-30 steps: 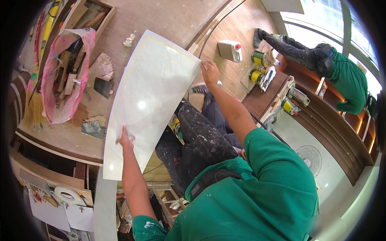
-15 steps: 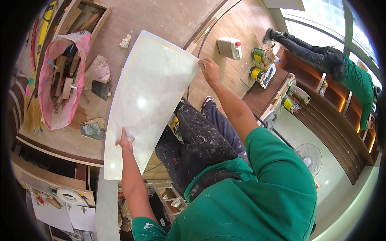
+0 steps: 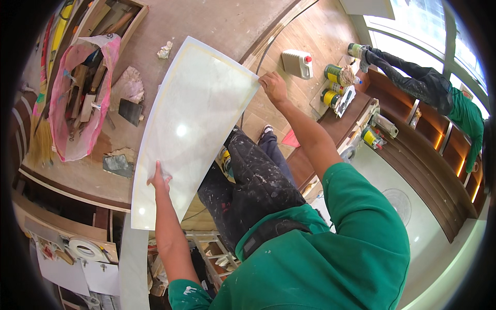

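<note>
A large, glossy white panel (image 3: 186,108), slightly veined and with a yellowish line near its edge, lies slanted across the front of the wooden worktop. My right hand (image 3: 274,88) pinches its far right corner. Lower down, my left hand (image 3: 160,178) rests on the panel's face, fingers spread, close to its left side. What lies beneath the panel is hidden. Left of it on the worktop are a dark flat piece (image 3: 130,112), a crumpled pinkish scrap (image 3: 129,85) and a grey scrap (image 3: 118,165).
A pink-edged bag (image 3: 106,116) of tools and a wooden tray (image 3: 135,23) occupy the worktop's left. Beyond my right arm are a white jug (image 3: 297,64), paint cans (image 3: 330,97) and a fan (image 3: 397,204). Another person (image 3: 434,93) in green works by the shelves.
The panel and both hands have barely shifted. Behind my right arm, the dark trousered leg has moved partly out of sight. The person by the shelves has shifted slightly down in view.
</note>
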Available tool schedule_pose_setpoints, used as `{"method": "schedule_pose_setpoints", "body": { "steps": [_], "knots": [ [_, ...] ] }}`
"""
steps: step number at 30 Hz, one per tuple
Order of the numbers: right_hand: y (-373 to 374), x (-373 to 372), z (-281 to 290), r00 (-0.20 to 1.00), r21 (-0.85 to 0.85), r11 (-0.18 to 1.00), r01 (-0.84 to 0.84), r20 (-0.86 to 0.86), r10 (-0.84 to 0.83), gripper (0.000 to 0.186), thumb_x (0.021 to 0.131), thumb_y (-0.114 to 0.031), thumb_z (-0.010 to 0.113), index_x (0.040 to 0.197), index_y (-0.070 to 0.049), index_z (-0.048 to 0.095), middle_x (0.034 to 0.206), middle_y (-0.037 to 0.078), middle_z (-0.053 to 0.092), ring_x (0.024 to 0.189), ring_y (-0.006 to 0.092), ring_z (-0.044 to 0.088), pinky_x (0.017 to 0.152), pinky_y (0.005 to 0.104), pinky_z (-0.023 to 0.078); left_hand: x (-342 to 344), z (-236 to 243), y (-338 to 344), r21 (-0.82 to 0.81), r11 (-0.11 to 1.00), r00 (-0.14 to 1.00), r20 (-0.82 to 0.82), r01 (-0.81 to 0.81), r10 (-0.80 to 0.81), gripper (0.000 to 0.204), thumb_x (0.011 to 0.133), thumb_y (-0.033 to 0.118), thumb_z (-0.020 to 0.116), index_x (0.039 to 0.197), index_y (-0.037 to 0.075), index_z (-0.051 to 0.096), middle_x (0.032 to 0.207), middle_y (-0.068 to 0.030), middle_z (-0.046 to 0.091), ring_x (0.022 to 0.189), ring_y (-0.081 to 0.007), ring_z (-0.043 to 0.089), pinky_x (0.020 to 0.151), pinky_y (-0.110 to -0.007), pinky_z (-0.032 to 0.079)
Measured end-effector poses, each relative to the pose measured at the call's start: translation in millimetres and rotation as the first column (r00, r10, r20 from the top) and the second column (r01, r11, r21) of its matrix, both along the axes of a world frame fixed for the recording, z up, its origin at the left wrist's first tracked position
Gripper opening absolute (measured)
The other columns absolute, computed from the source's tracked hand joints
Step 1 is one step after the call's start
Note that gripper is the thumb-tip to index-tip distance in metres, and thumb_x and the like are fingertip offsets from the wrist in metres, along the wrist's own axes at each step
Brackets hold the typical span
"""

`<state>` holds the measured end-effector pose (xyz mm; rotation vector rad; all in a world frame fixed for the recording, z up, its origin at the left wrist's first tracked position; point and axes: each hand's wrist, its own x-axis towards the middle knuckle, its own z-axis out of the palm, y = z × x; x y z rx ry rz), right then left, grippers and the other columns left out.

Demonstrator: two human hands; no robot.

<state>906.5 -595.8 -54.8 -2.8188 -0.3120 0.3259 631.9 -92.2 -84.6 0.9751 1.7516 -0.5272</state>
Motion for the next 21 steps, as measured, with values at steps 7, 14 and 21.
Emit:
{"method": "schedule_pose_setpoints", "body": {
  "steps": [7,14,21],
  "knots": [
    [-3.7,5.2,4.2,0.992,-0.112,0.989,-0.096,-0.091,0.085,0.01,0.085,-0.019,0.067,0.089,-0.01,0.066,0.092,0.005,0.063,0.093,0.027,0.057,0.083,0.0395,0.043,-2.7,-3.9,-0.3,0.011,1.0,1.0,-0.028,0.007,-0.007,0.149,0.073,0.036,0.087,0.135,0.005,-0.045,0.152,-0.0158,0.028,0.136,-0.0375,0.033,0.094,-0.063,0.047],
    [-4.0,-1.0,13.4,0.998,-0.071,0.998,-0.004,-0.066,-0.001,0.012,0.083,-0.019,0.07,0.09,-0.01,0.066,0.093,0.006,0.062,0.096,0.0285,0.055,0.085,0.0416,0.044,-19.9,-21.8,9.4,-0.047,0.999,1.0,0.009,0.02,-0.019,0.148,0.073,0.036,0.087,0.136,0.006,-0.044,0.153,-0.0149,0.028,0.136,-0.0366,0.033,0.095,-0.064,0.045],
    [-4.6,5.8,12.3,0.996,-0.055,0.997,-0.058,-0.077,0.054,0.01,0.083,-0.018,0.067,0.09,-0.011,0.067,0.094,0.006,0.062,0.098,0.0266,0.056,0.088,0.0403,0.042,-3.6,-2.4,0.6,-0.018,0.999,0.999,-0.002,0.04,-0.04,0.14,0.075,0.043,0.084,0.143,0.004,-0.032,0.154,-0.0154,0.025,0.138,-0.0354,0.03,0.096,-0.062,0.045]
  ]
}}
